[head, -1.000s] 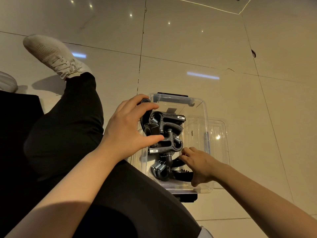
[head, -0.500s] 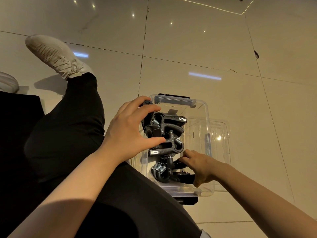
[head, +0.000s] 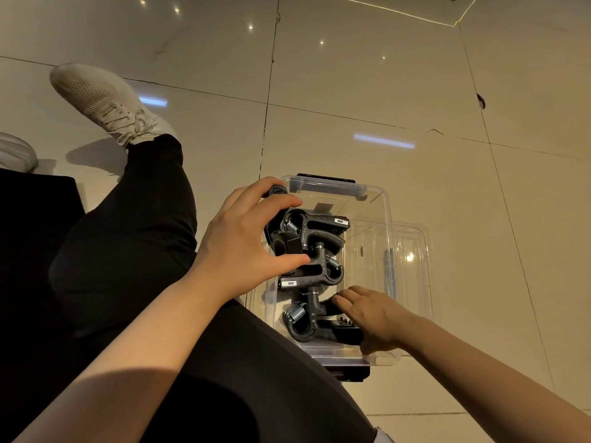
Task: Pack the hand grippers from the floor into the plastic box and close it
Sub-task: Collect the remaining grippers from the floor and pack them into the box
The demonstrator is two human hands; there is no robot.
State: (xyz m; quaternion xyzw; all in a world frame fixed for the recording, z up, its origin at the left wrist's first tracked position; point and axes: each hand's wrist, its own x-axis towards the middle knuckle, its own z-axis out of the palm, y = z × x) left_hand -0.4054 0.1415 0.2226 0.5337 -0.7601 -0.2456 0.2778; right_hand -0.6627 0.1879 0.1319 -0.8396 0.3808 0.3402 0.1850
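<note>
A person sits on a tiled floor point(head: 351, 91), seen from their own head looking down. A clear plastic box point(head: 377, 199) stands open on the floor just beside their black-trousered leg point(head: 128, 251). Several black hand grippers point(head: 315, 244) with metal coil springs lie piled inside it. The left hand point(head: 243, 244) reaches over the box's left rim, fingers and thumb curled around the upper grippers in the pile. The right hand point(head: 371, 311) rests low in the near end of the box, fingers together and bent onto the handle of the nearest gripper point(head: 307, 324); whether it grips or only presses cannot be told. The clear lid point(head: 412, 251) lies flat on the floor, touching the box's right side. A white trainer point(head: 102, 100) points away at upper left.
</note>
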